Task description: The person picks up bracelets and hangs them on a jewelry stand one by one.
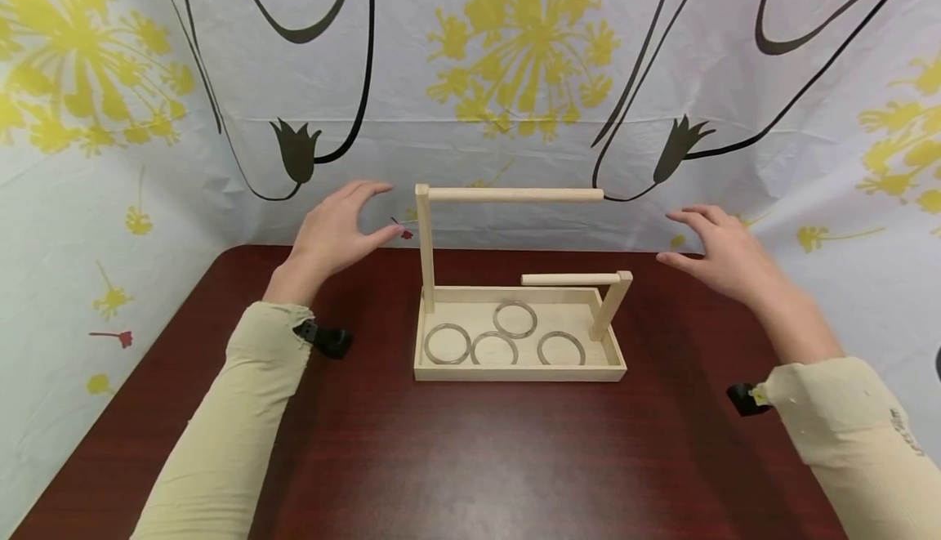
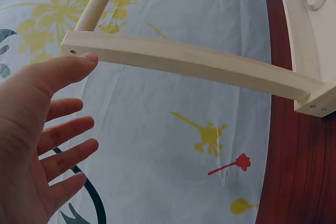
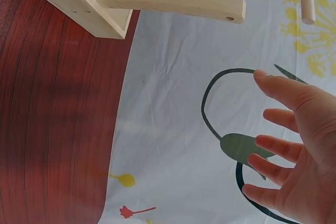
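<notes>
A pale wooden tray (image 1: 520,375) stands on the table with two posts, each bearing a horizontal rod. The tall left post (image 1: 425,254) carries the upper rod (image 1: 515,194); a short right post (image 1: 612,307) carries the lower rod (image 1: 569,279). Several clear rings (image 1: 515,319) lie flat inside the tray. To the left of the tall post, my left hand (image 1: 334,228) hovers with fingers spread and nothing in it. My right hand (image 1: 724,254) is raised to the right of the short post, also holding nothing. Both palms face inward in the wrist views (image 2: 31,129).
The dark red-brown table (image 1: 470,458) reaches back to a white cloth (image 1: 485,148) printed with yellow and dark flowers. A black strap device (image 1: 323,338) sits at the left wrist and another (image 1: 747,399) at the right cuff.
</notes>
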Demonstrator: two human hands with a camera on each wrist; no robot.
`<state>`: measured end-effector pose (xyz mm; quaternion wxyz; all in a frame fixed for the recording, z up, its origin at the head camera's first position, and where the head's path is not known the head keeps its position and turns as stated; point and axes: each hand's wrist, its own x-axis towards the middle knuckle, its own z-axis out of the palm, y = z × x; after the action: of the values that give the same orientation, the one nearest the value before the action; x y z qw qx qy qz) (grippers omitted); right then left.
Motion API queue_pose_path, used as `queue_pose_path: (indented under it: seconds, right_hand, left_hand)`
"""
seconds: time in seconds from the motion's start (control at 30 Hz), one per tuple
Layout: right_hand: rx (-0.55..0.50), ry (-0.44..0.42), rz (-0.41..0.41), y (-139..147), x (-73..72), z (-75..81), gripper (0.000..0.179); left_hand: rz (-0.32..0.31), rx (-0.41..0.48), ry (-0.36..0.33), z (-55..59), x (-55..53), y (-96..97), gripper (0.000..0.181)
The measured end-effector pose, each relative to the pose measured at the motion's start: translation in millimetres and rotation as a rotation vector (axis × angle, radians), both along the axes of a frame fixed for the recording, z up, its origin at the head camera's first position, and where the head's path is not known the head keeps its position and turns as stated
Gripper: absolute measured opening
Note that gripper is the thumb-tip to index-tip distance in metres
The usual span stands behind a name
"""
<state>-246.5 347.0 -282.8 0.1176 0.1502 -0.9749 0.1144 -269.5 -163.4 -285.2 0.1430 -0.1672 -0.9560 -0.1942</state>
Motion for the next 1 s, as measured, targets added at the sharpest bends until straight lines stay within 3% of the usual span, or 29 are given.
queue_pose_path:
  seconds: [0.5, 1.0]
  right_hand:
    - [-0.016, 0.056, 0.035, -14.3, 9.5, 1.9, 0.055]
    - [-0.033, 0.077, 0.083, -32.6, 16.3, 6.9, 0.048]
  left_hand:
    - [-0.06, 0.112, 0.068, 0.8, -1.4, 10.2, 0.053]
    - [-0.166, 0.279, 0.142, -2.5, -5.0, 20.9, 0.043]
